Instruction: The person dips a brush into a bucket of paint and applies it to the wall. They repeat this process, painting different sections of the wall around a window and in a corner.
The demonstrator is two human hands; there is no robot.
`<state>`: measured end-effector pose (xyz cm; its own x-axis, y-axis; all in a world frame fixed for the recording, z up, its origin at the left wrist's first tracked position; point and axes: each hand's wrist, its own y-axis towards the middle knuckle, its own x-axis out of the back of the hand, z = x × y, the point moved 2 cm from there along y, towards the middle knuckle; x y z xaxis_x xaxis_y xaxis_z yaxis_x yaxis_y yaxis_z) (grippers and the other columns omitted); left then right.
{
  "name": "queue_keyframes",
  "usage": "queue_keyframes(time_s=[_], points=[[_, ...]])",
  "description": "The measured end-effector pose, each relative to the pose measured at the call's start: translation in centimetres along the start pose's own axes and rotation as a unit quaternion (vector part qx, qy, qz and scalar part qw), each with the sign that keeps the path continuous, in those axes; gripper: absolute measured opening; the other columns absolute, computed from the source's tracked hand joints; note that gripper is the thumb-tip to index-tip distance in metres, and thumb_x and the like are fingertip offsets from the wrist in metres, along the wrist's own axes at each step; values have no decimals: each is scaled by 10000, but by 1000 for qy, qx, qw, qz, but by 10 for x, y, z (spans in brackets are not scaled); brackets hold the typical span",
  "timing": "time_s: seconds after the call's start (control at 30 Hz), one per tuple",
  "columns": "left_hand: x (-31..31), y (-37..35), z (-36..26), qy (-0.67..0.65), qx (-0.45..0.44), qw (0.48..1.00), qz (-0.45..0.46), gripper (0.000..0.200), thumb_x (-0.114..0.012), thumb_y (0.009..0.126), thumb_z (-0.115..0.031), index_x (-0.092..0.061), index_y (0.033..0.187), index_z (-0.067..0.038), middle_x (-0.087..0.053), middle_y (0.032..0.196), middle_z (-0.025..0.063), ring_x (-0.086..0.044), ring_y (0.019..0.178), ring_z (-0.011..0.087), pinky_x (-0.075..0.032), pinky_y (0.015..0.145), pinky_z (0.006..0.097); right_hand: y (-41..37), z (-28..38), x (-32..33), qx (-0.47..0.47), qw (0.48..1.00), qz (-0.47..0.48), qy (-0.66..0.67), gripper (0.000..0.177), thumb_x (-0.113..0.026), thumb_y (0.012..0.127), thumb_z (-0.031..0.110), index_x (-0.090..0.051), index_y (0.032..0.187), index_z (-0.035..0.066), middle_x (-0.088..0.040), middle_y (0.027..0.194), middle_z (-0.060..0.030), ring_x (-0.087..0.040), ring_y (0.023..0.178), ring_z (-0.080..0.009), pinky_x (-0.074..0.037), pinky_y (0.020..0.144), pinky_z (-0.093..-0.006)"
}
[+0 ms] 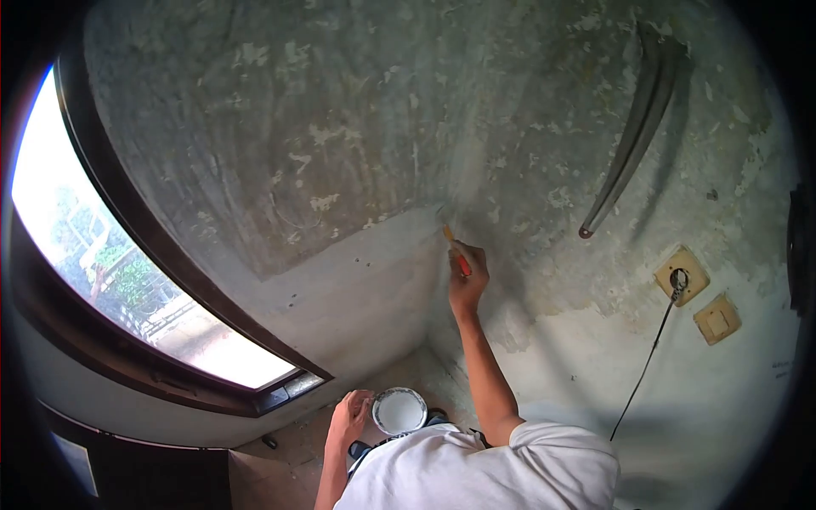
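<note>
My right hand (469,276) is raised to the corner where two walls meet, its fingers wrapped round a paintbrush (450,234) with a red and orange handle. The brush tip touches or nearly touches the wall at the upper edge of a smooth, pale grey band (365,246); its bristles are hard to make out. Low in front of my body, my left hand (349,416) grips the near-left rim of a round bucket (399,410) with white paint or a similar liquid inside. Part of that hand's grip is hidden.
A dark-framed window (204,272) stands at the left. Patchy, peeling plaster (340,110) covers the upper walls. On the right wall are a dark curved bar (633,136), an open socket (682,276) with a hanging cable (642,365), and a switch (718,320).
</note>
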<state>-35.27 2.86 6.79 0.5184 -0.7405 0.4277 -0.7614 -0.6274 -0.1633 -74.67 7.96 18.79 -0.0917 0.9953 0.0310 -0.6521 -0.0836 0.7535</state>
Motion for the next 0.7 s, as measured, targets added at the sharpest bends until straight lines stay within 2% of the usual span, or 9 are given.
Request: queue_keyframes(time_s=[0.07,0.13,0.2,0.27,0.3,0.43,0.53,0.6,0.7], points=[[-6,6,-3,-22,-15,1000,7,237,-636,1110,-156,-726,1266,-1,-752,1246,209,-782,1143,362,-628,977,416,6,3,15,-12,1000,12,-2,263,-724,1012,-62,-792,1248,34,-709,1138,-63,-699,989,-178,-551,783,-301],[-10,8,-12,-26,-16,999,10,236,-638,1108,-156,-722,1265,0,-750,1250,206,-779,1161,362,-627,985,418,9,-8,34,-123,991,-43,21,278,-721,1006,-66,-795,1251,45,-716,1136,-86,-718,998,-216,-564,834,-313],[-17,8,-10,-32,0,999,20,236,-640,1106,-151,-723,1267,1,-748,1256,203,-777,1172,354,-626,987,415,1,-16,25,-72,994,-82,14,268,-734,999,-61,-795,1242,34,-722,1132,-86,-722,989,-215,-568,843,-321],[-23,6,-11,-30,1,999,27,238,-644,1100,-154,-727,1268,-8,-750,1250,198,-776,1170,352,-619,998,413,-14,-24,10,6,999,7,-41,267,-736,994,-66,-788,1242,17,-733,1148,-93,-728,991,-224,-575,837,-326],[-25,6,-10,-11,-7,999,43,247,-630,1100,-135,-723,1291,-9,-761,1249,198,-774,1175,345,-615,1009,419,-21,-27,8,-44,999,10,-9,264,-743,987,-64,-788,1234,18,-744,1148,-111,-734,1006,-248,-582,854,-344],[-28,9,-12,18,-22,998,57,269,-621,1084,-104,-720,1318,-14,-768,1255,196,-775,1173,342,-611,1022,429,-18,-32,28,-59,996,-35,51,268,-753,981,-55,-797,1228,39,-744,1118,-134,-740,994,-268,-588,853,-352],[-30,10,-11,-6,-14,998,60,273,-622,1084,-108,-720,1323,-17,-759,1271,193,-771,1184,341,-613,1027,437,-27,-17,25,-44,997,-65,-29,243,-760,983,-41,-801,1211,36,-745,1094,-132,-743,961,-260,-592,847,-351],[-30,8,-19,-1,-11,998,66,272,-621,1087,-108,-719,1324,-18,-758,1274,191,-770,1187,340,-613,1028,438,-39,-9,12,-106,990,94,7,266,-715,988,-89,-789,1229,-4,-731,1132,-107,-732,1005,-208,-569,870,-314],[-30,13,-22,6,-17,998,60,268,-618,1093,-109,-718,1327,-22,-757,1275,188,-768,1191,339,-613,1030,437,-43,-18,20,-94,993,51,40,282,-721,994,-79,-783,1256,4,-734,1165,-117,-734,1019,-221,-569,872,-310]])
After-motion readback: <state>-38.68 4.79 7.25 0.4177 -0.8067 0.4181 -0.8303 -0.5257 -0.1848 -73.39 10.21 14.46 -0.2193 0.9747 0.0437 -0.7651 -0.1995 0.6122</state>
